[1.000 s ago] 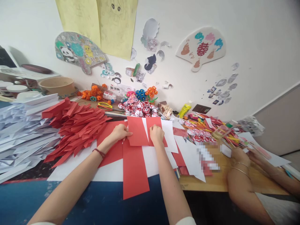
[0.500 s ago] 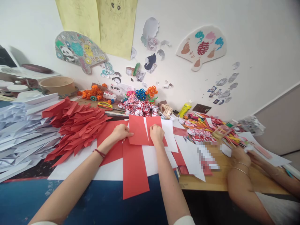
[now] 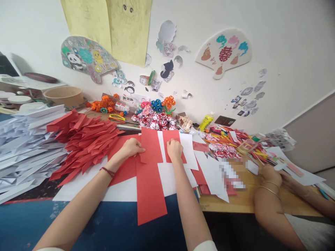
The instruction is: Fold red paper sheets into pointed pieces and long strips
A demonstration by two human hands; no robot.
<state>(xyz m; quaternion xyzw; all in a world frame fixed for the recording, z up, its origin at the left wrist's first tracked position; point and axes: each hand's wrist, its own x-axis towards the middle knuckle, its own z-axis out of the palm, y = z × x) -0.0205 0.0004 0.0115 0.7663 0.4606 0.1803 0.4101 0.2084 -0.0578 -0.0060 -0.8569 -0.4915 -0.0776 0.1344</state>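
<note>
My left hand (image 3: 132,147) pinches the left edge of a red paper piece (image 3: 152,143). Just to the right, my right hand (image 3: 175,150) is closed over a second red paper piece (image 3: 171,135), its fingertips partly hidden. A white gap runs between the two pieces. Beneath them a long red paper strip (image 3: 150,198) reaches past the table edge. Another red sheet (image 3: 123,170) lies under my left wrist, on white paper (image 3: 120,191). To the left rise a pile of folded red paper (image 3: 86,139) and a pile of folded white paper (image 3: 28,150).
At the right, a co-worker's hands (image 3: 270,176) work over the wooden table (image 3: 227,204). Craft flowers (image 3: 157,118), a yellow bottle (image 3: 206,121) and a round tan container (image 3: 63,97) stand along the wall. Colourful craft pieces (image 3: 230,139) crowd the back right.
My left hand has drawn its red paper slightly left, widening the gap to the other piece. My right hand stays almost where it was.
</note>
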